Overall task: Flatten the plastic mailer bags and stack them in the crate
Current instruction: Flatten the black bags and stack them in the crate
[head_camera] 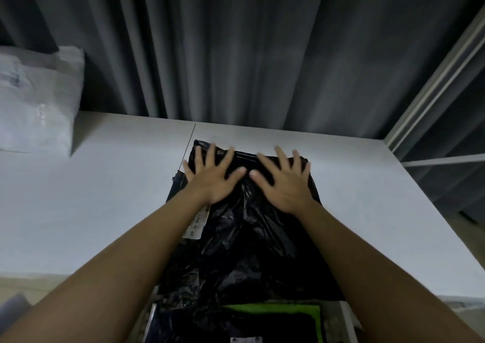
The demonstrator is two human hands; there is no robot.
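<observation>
A black plastic mailer bag (244, 243) lies wrinkled on the white table (91, 198), reaching from mid-table to the near edge. A white shipping label (195, 224) shows at its left side. My left hand (212, 177) and my right hand (283, 182) press flat on the bag's far end, side by side, fingers spread and straight. Below the table's near edge lies a dark container with more black bags and a green sheet (275, 313); whether it is the crate I cannot tell.
A pile of white plastic mailers (34, 101) sits at the far left of the table. Grey curtains (236, 48) hang behind the table. A pale frame post (433, 85) runs along the right side.
</observation>
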